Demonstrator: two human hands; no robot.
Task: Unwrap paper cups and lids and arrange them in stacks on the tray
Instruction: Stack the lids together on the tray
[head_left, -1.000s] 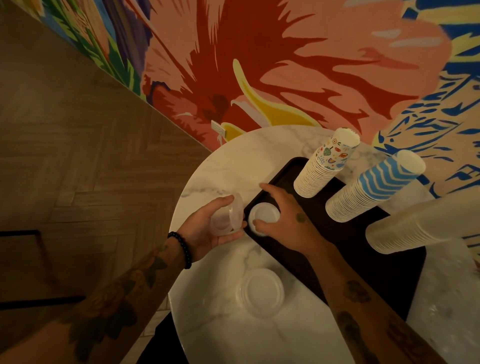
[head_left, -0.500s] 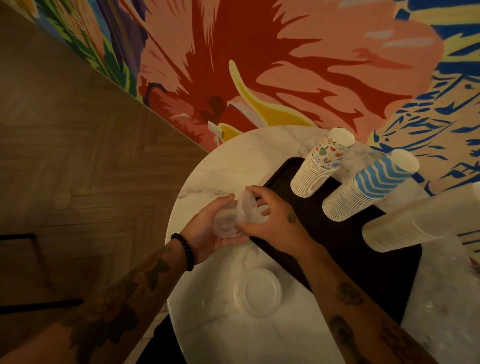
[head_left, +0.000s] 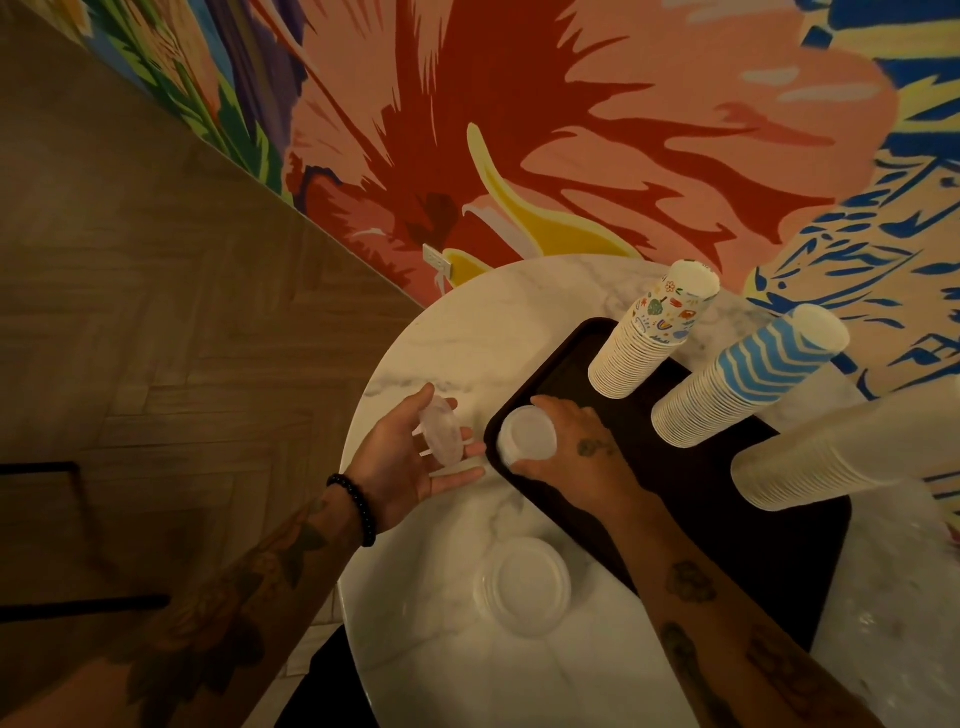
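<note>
Dark tray (head_left: 675, 467), right of centre on round marble table (head_left: 441, 338), holds three bottoms-up stacks along its far side: patterned cups (head_left: 649, 338), blue zigzag cups (head_left: 743, 379), plain white cups (head_left: 831, 457). In its near-left corner is a small lid stack (head_left: 525, 434), which the right hand (head_left: 576, 449) grips with curled thumb and fingers. The left hand (head_left: 410, 457), just off the tray, cradles clear lids (head_left: 441, 434) on edge, fingers straight and spread; larger lids (head_left: 524, 584) lie on the marble; floral mural wall, herringbone wood floor.
</note>
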